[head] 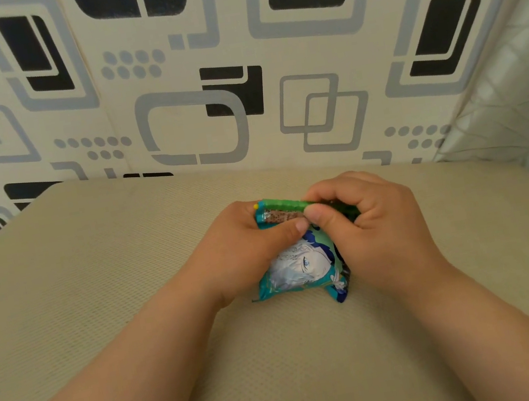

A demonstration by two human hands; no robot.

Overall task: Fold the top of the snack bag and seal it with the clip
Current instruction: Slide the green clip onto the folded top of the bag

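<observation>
Head camera view, looking down at two bare forearms reaching onto a beige cushion [95,279]. A small teal snack bag [301,269] printed with a cartoon face rests on the cushion between both hands. Its top is folded over, and a green clip [283,205] lies along that fold. The left hand [246,248] grips the bag's left side, thumb pressed on the front. The right hand [373,217] pinches the clip's right end. A patterned wall [235,66] stands behind.

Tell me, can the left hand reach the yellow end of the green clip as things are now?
Probably yes. The yellow tip is uncovered beside the left hand, which holds the snack bag; the right hand pinches the clip elsewhere.
</observation>
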